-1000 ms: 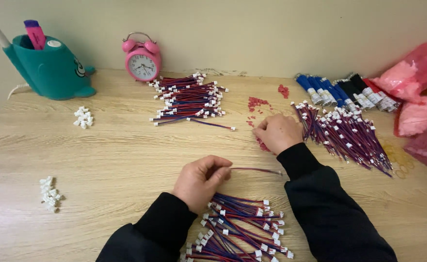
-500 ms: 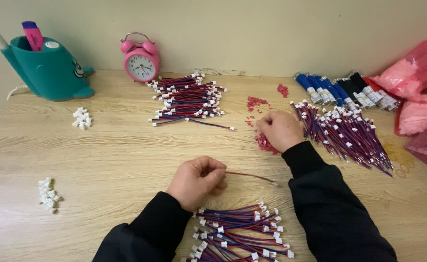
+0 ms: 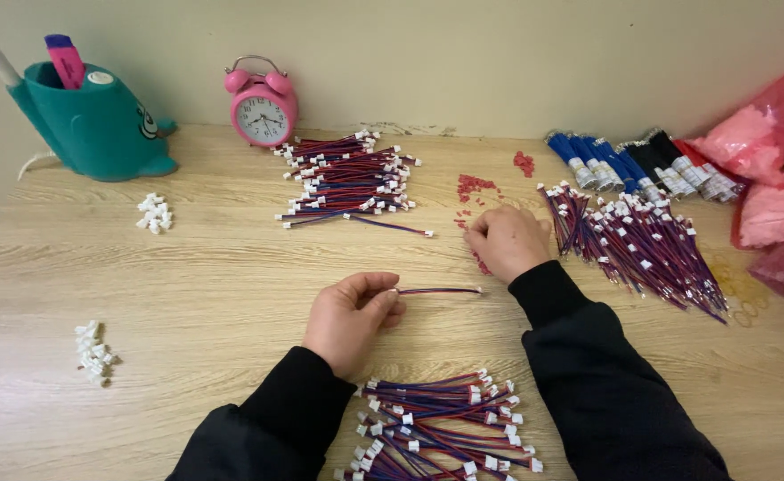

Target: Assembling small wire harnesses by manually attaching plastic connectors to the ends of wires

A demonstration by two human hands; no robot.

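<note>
Spanning wooden tabletop [image 3: 187,285]: sorted wire bundles, far edge [image 3: 347,178], right edge [image 3: 641,245], near edge [image 3: 445,423]. Left hand [image 3: 349,312] mid-tabletop, grip pinching single wire [image 3: 441,290] level, free end offered rightward. Right hand [image 3: 507,242] grip curled down onto red bits [image 3: 474,187]; whether pinching, cannot tell.

The left hand [image 3: 349,316] rests low, its fingers curled into a pinch. The right hand [image 3: 507,240] reaches farther forward, palm down, fingers bent.
</note>
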